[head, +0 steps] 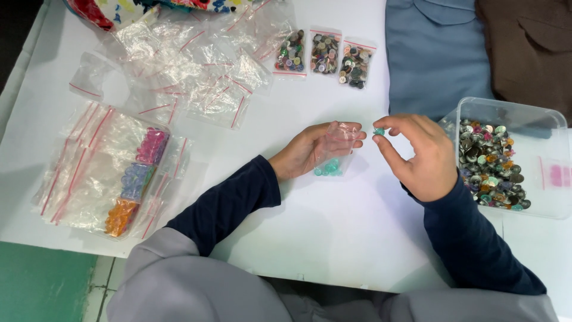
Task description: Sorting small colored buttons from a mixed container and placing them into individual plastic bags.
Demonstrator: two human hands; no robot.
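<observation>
Three small clear bags of mixed buttons (pixel 325 53) lie in a row at the far side of the white desk (pixel 333 232), beside a heap of empty clear bags with red strips (pixel 190 59). At the left edge, a larger clear bag (pixel 113 170) holds packets of pink, blue and orange buttons. A clear plastic tub (pixel 524 119) of mixed buttons stands at the right. The left hand (pixel 310 149), palm up, grasps a small clear bag (pixel 336 149) with teal buttons at its bottom, resting on the desk. The right hand (pixel 420 155), curled, pinches a teal button (pixel 379 132) in a thumb-and-forefinger grip, just beside the bag's mouth.
</observation>
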